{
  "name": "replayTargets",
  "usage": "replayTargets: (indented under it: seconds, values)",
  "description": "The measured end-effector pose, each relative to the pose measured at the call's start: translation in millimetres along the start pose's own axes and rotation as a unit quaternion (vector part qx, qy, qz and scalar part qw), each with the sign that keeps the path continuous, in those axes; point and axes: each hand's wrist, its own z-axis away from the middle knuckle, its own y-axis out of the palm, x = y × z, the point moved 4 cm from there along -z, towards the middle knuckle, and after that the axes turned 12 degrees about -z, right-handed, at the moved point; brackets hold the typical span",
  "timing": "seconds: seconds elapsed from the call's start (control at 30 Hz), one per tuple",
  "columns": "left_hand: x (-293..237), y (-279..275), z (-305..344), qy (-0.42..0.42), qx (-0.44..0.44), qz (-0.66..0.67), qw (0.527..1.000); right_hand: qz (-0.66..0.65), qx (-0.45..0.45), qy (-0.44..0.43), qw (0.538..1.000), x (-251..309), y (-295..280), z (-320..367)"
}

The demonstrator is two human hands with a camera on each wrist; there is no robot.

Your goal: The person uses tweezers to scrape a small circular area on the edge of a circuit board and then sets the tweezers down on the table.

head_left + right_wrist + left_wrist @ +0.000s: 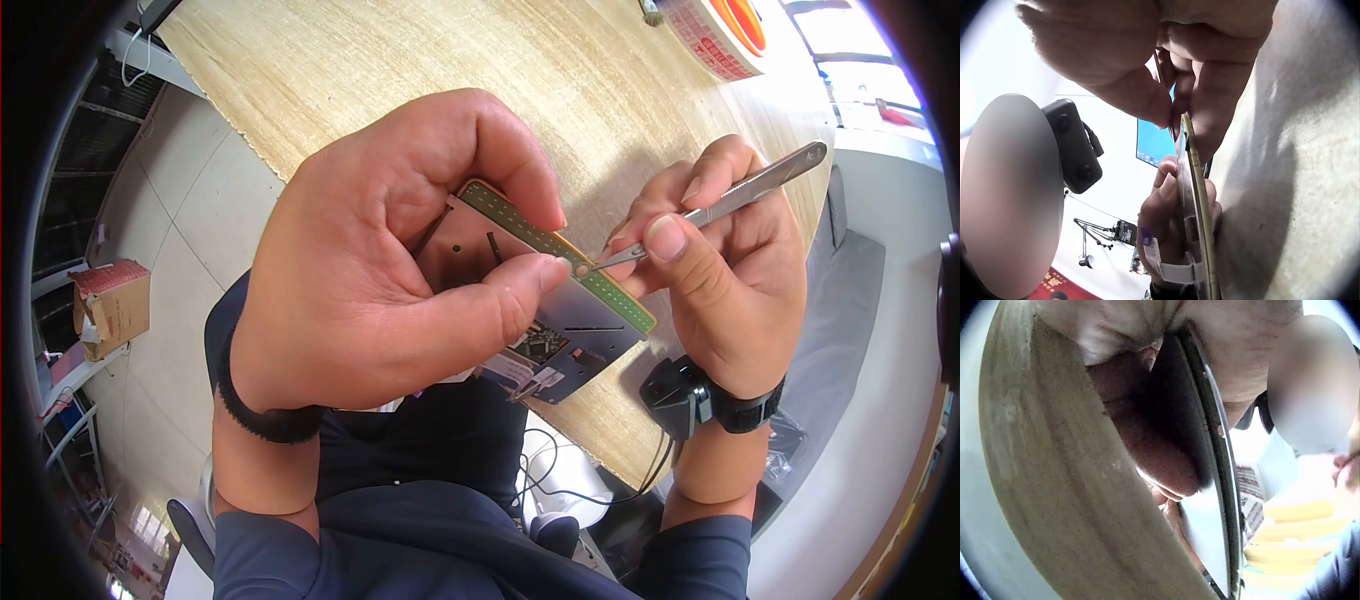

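Observation:
My left hand [385,260] holds a flat panel [600,365] with a grey metal back and a green circuit-board strip [615,300] along one edge. Its thumb presses on the near face, close to the strip; in the left wrist view the fingers [1166,465] lie against the other face of the panel [1210,512]. A slim silver scalpel [745,192] is pinched between thumb and fingers of my right hand [735,270]. Its thin tip meets the strip right beside the left thumb's tip. A white flexible tab [1175,272] hangs from the panel in the right wrist view.
The panel is held over the near edge of a wooden table [350,60]. A tape roll with an orange inside [715,40] stands at the far right. A cable runs from the right wrist camera [677,395]. A cardboard box [125,315] sits at the left, off the table.

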Motion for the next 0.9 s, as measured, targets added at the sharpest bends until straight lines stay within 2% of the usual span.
replayTargets:
  seconds: [0.5, 0.9]
  values:
    - [1.2, 0.7, -1.0, -0.004, 0.006, 0.03, 1.0, 0.008, 0.011, -0.042, 0.999, 2.5, 0.9, 0.6]
    - [1.4, 2.4, -1.0, 0.002, -0.001, 0.041, 0.999, -0.003, -0.003, -0.032, 0.999, 0.8, 1.2, 1.0]
